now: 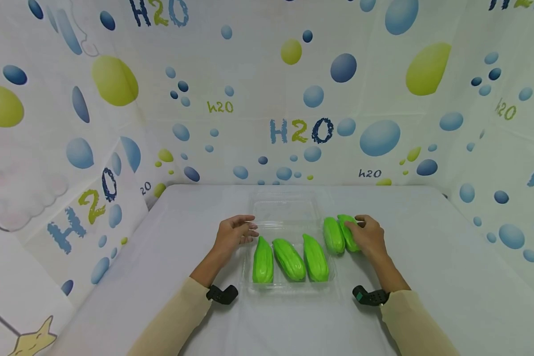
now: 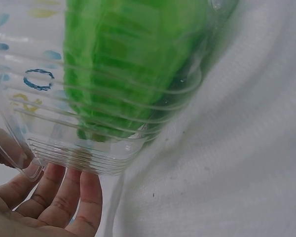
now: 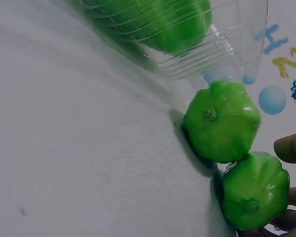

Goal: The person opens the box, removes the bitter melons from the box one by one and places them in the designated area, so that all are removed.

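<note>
left hand (image 1: 231, 235) relaxed against the left side of the clear box (image 1: 289, 287), right hand (image 1: 370, 236) curled round 1 green gourd (image 1: 350, 242) right of the box, alongside a 2nd gourd (image 1: 333, 236); inside it, 3 more gourds (image 1: 289, 260).

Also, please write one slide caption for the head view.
Three green vegetables in a clear container, two more beside it at the right hand.

Five green vegetables (image 1: 289, 259), one clear container (image 1: 289, 286), two hands (image 1: 232, 235), two sleeves (image 1: 178, 316), two wrist devices (image 1: 223, 295)
</note>
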Motion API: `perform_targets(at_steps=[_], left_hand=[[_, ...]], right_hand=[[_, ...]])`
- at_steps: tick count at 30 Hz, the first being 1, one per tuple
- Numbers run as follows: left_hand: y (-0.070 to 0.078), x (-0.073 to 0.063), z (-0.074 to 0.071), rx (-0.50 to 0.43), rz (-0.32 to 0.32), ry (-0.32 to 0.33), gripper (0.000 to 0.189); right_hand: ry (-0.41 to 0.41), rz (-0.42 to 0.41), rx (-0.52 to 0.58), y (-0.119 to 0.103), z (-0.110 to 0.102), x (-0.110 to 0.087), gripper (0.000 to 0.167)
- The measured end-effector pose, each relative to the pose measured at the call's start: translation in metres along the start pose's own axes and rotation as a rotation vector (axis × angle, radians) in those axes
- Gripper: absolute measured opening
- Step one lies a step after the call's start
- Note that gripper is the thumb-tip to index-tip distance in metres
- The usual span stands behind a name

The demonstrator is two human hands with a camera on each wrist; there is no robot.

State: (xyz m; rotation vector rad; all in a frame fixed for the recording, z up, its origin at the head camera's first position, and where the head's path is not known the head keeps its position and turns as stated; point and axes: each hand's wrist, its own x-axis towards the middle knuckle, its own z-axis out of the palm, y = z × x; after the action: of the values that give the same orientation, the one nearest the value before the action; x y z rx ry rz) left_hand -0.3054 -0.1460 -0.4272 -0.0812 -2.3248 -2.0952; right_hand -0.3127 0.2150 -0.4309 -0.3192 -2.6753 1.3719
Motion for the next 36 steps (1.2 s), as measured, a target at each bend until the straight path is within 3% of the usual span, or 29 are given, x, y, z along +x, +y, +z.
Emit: perform_targets(at_steps=[7,15,24,30,36], left_hand=[[-0.002,0.001,-0.002,-0.005,-0.003,0.0,0.034],[-0.002,0.003,-0.003,-0.011,0.002,0.0,0.035],[-0.005,0.004,-0.001,-0.021,0.006,-0.028,0.035],[-0.003,0.0,0.0,-0.006,-0.002,-0.007,0.035],[-0.002,0.001,-0.002,-0.019,0.002,-0.005,0.034]], right_hand=[[0.039,-0.02,0.016,-0.009,-0.006,-0.001,0.061],[0.073,-0.081,0.042,-0.035,-0.013,-0.006,0.057],[0.008,-0.2,0.055,-0.06,-0.007,-0.026,0.051],[-0.088,-0.299,0.026,-0.082,0.001,-0.039,0.051],[-0.18,-0.415,-0.069,-0.103,0.016,-0.052,0.048]])
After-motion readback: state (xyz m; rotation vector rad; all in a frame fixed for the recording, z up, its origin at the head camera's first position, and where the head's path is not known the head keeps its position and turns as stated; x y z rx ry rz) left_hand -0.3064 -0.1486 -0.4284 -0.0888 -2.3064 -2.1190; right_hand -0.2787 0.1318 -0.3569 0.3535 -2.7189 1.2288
